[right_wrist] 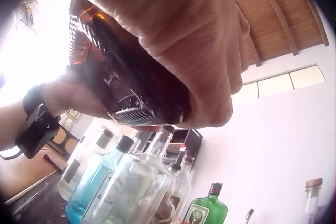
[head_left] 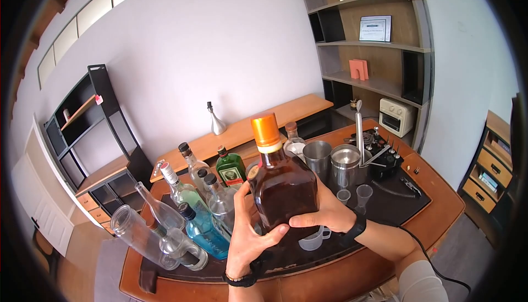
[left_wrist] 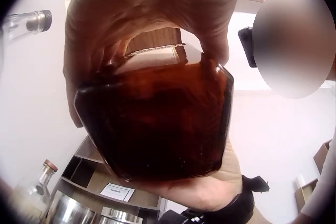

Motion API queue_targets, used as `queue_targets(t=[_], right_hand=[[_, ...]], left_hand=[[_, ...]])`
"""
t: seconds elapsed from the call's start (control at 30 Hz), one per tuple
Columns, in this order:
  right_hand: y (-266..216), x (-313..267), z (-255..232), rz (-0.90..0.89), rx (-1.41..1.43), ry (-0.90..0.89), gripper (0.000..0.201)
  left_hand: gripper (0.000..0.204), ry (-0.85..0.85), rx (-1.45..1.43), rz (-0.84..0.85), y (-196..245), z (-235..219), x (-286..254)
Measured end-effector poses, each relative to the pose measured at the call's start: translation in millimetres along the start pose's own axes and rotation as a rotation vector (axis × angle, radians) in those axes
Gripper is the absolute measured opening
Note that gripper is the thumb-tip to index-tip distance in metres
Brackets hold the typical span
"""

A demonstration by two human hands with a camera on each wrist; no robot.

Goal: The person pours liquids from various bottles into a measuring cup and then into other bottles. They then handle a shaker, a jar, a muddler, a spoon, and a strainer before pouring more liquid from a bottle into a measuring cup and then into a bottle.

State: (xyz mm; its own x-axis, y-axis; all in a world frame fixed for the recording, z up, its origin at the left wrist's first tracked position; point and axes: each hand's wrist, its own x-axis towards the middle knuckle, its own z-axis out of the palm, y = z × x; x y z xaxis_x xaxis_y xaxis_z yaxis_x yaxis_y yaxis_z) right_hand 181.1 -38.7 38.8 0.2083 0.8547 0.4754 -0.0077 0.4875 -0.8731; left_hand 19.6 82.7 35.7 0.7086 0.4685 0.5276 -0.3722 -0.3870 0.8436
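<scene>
Both hands hold a squat amber bottle [head_left: 283, 186] with an orange cap upright above the bar mat. My left hand [head_left: 250, 236] grips its lower left side, thumb across the front. My right hand [head_left: 324, 211], with a black watch at the wrist, wraps round the lower right side. The left wrist view looks up at the bottle's dark base [left_wrist: 157, 124], with the left hand's fingers [left_wrist: 152, 8] above it and the right hand [left_wrist: 205, 190] below. In the right wrist view the right hand [right_wrist: 189, 40] covers the bottle [right_wrist: 115, 82], and the left hand [right_wrist: 68, 98] is behind it.
On the black mat [head_left: 385, 203], several bottles crowd the left: a blue one [head_left: 206, 230], a green one [head_left: 231, 170], and clear ones [head_left: 184, 192]. Two metal shaker tins [head_left: 345, 164] and small plastic cups [head_left: 363, 195] stand behind the hands, a tool stand [head_left: 385, 156] to the right.
</scene>
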Motion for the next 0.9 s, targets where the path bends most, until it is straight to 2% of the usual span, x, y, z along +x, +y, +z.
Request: queue_targets(t=[0.1,0.13,0.23,0.27,0.37,0.4,0.5,0.53,0.63,0.67,0.9], right_hand=[[0,-14,-8,0.009,-0.056,0.058,0.110],[-1,-19,-11,0.010,-0.068,0.067,0.110],[-5,-34,-16,0.015,-0.116,0.101,0.115],[-7,-40,-19,0.027,-0.145,0.105,0.115],[-11,-55,-24,0.061,-0.205,0.080,0.118],[-10,-61,-27,0.082,-0.227,0.063,0.118],[-8,-73,-25,0.122,-0.225,0.001,0.118],[-6,-77,-25,0.133,-0.230,-0.022,0.118],[1,-87,-27,0.163,-0.274,-0.077,0.117],[0,-89,-26,0.179,-0.274,-0.088,0.117],[7,-92,-24,0.200,-0.243,-0.114,0.116]], left_hand=[[0.111,-0.119,0.011,-0.011,0,5,0],[0.116,-0.177,0.026,-0.032,8,6,-1],[0.124,-0.273,0.249,0.008,6,4,-4],[0.130,-0.251,0.251,0.106,14,5,-3],[0.133,-0.165,-0.005,0.129,20,7,-4],[0.122,-0.118,-0.071,0.154,22,10,-7],[0.102,-0.040,-0.200,0.081,34,14,-13],[0.077,-0.047,-0.235,0.117,31,14,-16],[0.066,-0.093,-0.374,0.021,38,12,-20],[0.058,-0.090,-0.412,0.046,40,13,-21],[0.051,-0.134,-0.486,-0.022,32,-1,-23]])
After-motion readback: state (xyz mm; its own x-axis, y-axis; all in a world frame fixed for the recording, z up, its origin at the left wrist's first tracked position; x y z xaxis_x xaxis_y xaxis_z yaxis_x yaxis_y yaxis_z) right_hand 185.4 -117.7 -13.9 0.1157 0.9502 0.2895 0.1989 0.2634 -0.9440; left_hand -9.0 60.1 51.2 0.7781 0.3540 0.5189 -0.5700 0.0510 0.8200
